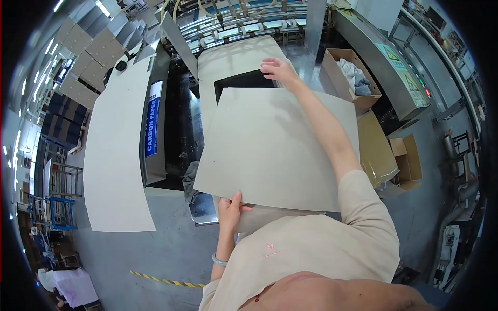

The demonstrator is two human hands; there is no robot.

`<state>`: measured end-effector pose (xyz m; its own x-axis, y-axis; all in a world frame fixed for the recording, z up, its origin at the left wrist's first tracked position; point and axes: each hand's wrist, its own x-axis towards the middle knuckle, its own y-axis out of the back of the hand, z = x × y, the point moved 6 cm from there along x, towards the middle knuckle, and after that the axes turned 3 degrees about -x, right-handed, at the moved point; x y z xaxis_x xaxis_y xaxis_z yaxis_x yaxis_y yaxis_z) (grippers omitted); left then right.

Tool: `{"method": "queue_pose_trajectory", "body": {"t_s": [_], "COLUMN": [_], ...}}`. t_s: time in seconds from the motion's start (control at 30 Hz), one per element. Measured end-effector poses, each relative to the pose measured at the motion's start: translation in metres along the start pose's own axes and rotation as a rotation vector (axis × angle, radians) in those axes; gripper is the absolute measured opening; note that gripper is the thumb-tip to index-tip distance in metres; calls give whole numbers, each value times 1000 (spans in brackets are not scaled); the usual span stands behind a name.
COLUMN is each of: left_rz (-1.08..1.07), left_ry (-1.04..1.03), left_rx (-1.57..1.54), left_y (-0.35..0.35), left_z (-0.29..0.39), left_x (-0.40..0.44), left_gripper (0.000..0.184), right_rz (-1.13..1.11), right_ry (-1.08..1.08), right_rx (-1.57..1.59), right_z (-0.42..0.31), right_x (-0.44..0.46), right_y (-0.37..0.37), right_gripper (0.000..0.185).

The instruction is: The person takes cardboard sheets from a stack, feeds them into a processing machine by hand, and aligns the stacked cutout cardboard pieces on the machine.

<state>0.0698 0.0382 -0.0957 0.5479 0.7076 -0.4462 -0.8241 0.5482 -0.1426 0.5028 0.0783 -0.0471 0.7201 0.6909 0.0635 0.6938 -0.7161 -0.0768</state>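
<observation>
A large grey-beige board [275, 147] lies across the middle in front of my body, slightly tilted. My left hand [232, 210] grips its near edge, with the thumb on top and the fingers beneath. Beyond the far edge, my right hand [278, 71] is raised with its fingers apart and nothing in them. Under and behind the held board, another pale sheet [236, 56] reaches toward the machine rollers [244, 31]. A dark opening shows between the two.
Left of the board stands a metal guard labelled CARBON PAPER [152, 124], beside a long pale board [116, 155]. At right are a cardboard box with cloths [337, 78], a brown carton [376, 150] and a control panel [399, 67]. A grey cloth [190, 181] hangs near the board's left corner.
</observation>
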Motion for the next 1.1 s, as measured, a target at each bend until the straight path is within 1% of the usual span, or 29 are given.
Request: {"method": "queue_pose_trajectory", "body": {"t_s": [0.07, 0.1, 0.23, 0.3, 0.33, 0.4, 0.47, 0.5, 0.57, 0.63, 0.67, 0.73, 0.77, 0.9, 0.97, 1.0, 1.07, 1.1], "left_rz": [13, 16, 26, 15, 21, 39, 79, 79, 47, 30, 13, -27, -36, 74, 52, 30, -10, -8], "left_ry": [25, 24, -85, -118, -121, -175, -181, -185, -149, -138, -122, -89, -94, -173, -153, -140, -113, -112], "left_rx": [-1, -4, -19, -8, -15, -85, -198, -204, -405, -466, -523, -639, -640, -613, -623, -635, -660, -660], "left_y": [0, 0, 2, 5, 5, 2, -2, -3, -4, -8, -13, -24, -29, -28, -31, -33, -38, -41], "left_z": [1, 1, 11, 19, 26, 48, 58, 57, 43, 38, 37, 39, 46, 69, 61, 57, 52, 54], "left_x": [-3, -4, -3, 4, 10, 25, 53, 76, 123, 143, 151, 164, 163, 147, 158, 168, 180, 179], "left_gripper": [25, 25, 23, 20, 20, 21, 22, 22, 20, 20, 20, 20, 20, 22, 23, 24, 25, 25], "right_rz": [-109, -139, -281, -368, -377, -398, -396, -400, -480, -554, -551, -738, -733, -754, -571, -569, -240, -189], "right_ry": [-33, -52, -128, -97, -135, -96, -72, -68, -76, -125, -118, -192, -185, -258, -410, -414, -402, -365], "right_rx": [30, -26, -244, -284, -279, -327, -296, -300, -219, -241, -246, -415, -421, -253, 13, 15, 319, 388], "right_z": [-23, -30, -44, -45, -52, -62, -73, -73, -73, -65, -64, -51, -48, -25, -8, -2, 4, 5], "right_x": [-24, -39, -113, -146, -165, -191, -212, -220, -239, -260, -269, -292, -299, -328, -321, -314, -283, -269], "right_y": [3, 8, 24, 30, 30, 30, 23, 19, 6, -8, -13, -24, -24, -29, -27, -30, -17, -12], "right_gripper": [39, 38, 28, 25, 26, 26, 26, 26, 25, 24, 24, 38, 38, 55, 67, 67, 65, 60]}}
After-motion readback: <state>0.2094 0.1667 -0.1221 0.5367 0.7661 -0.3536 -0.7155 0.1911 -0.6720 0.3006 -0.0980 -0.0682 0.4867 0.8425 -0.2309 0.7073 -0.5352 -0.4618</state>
